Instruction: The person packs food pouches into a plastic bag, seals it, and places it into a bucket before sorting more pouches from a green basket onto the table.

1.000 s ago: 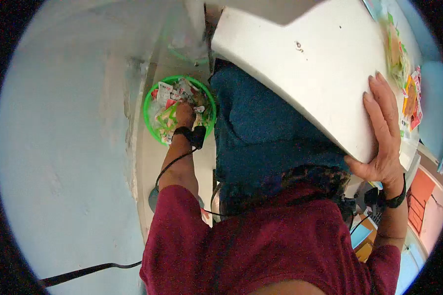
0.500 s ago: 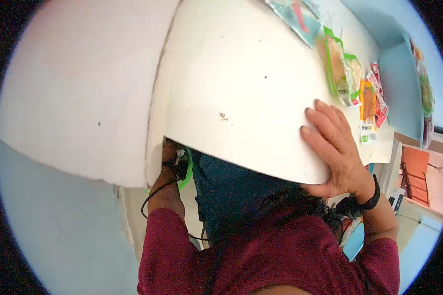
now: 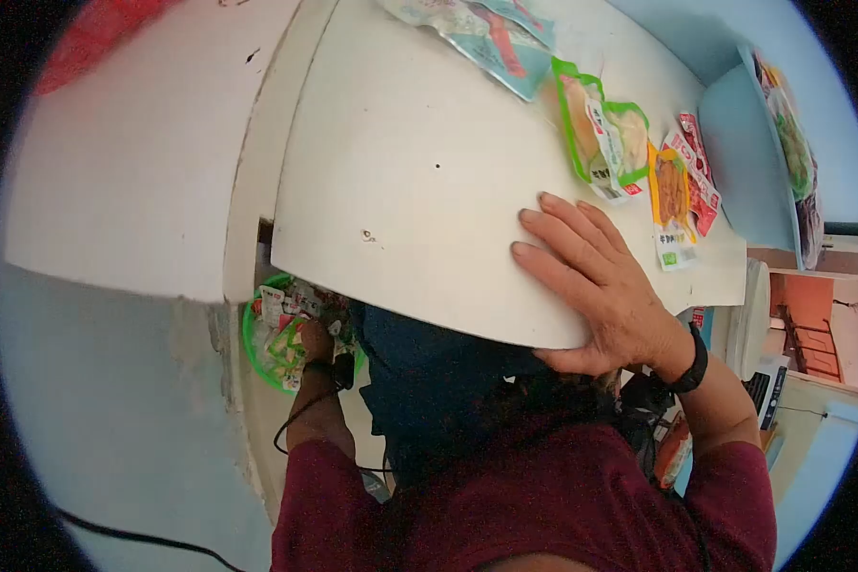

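Down below the tabletop, my left hand (image 3: pixel 316 340) reaches into a green-rimmed basket (image 3: pixel 249 336) filled with small snack packets (image 3: pixel 286 329). Its fingers are hidden among the packets, and I cannot tell whether they grip one. A green and yellow packet lies right beside it. My right hand (image 3: pixel 596 286) rests with fingers spread on the white table (image 3: pixel 400 200), its thumb at the front edge. Beyond its fingertips lie green-edged snack packs (image 3: pixel 601 133), an orange-edged pack (image 3: pixel 673 195) and red packets (image 3: pixel 701 176).
A light blue and clear bag (image 3: pixel 496 43) lies at the table's far side. On the right stands a light blue bin (image 3: pixel 748 157) with packets at its rim. Something red (image 3: pixel 95 38) sits on the left tabletop. A black cable (image 3: pixel 153 539) runs along the lower left.
The view has shifted, so the table and packs appear farther left. The basket and my left hand, mostly hidden under the table before, now show. My right hand stays on the table edge.
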`<state>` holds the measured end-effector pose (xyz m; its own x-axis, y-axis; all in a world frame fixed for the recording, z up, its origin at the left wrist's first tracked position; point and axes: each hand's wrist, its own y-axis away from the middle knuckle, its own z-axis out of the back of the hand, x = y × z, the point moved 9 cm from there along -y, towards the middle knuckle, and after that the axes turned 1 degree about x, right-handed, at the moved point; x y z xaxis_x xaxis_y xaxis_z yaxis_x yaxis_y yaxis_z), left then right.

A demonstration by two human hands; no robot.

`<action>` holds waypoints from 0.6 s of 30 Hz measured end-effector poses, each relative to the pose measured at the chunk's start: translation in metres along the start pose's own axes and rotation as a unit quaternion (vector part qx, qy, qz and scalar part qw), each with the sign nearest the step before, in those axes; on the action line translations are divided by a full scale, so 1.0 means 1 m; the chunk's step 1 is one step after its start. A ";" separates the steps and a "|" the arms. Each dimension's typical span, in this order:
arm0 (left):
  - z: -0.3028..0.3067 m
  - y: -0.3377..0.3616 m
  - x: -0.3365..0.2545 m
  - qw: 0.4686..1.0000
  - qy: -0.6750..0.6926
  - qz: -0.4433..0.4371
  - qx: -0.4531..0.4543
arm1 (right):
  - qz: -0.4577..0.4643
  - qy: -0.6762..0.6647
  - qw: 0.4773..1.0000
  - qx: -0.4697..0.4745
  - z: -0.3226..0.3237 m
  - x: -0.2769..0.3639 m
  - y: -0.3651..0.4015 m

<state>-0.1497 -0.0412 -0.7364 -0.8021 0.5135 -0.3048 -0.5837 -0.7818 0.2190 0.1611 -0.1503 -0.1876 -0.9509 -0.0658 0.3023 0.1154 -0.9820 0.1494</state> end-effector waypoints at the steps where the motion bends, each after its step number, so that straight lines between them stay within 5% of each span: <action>1: 0.010 0.006 -0.002 0.999 -0.030 -0.007 -0.010 | 0.000 -0.003 1.000 0.002 0.000 0.001 0.000; 2: -0.014 0.013 0.014 0.996 -0.014 -0.046 -0.079 | -0.001 -0.005 1.000 0.002 0.001 0.002 0.000; 5: 0.039 0.029 0.005 0.994 0.013 0.101 0.043 | 0.014 -0.007 1.000 -0.013 0.002 0.003 0.002; 8: 0.036 0.044 0.021 0.989 -0.097 0.097 0.054 | 0.027 -0.004 0.999 -0.039 0.005 0.005 0.005; 14: 0.149 0.077 -0.014 0.970 -0.209 0.122 -0.021 | 0.058 -0.012 0.994 -0.091 0.010 0.007 0.013; 18: 0.270 0.105 -0.058 0.972 -0.023 0.147 -0.181 | 0.070 -0.010 0.991 -0.112 0.011 0.007 0.017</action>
<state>-0.1986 -0.0572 -0.4456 -0.9374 0.2568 -0.2353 -0.2517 -0.9664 -0.0520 0.1590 -0.1652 -0.1728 -0.9238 -0.2027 0.3247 0.1770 -0.9784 -0.1070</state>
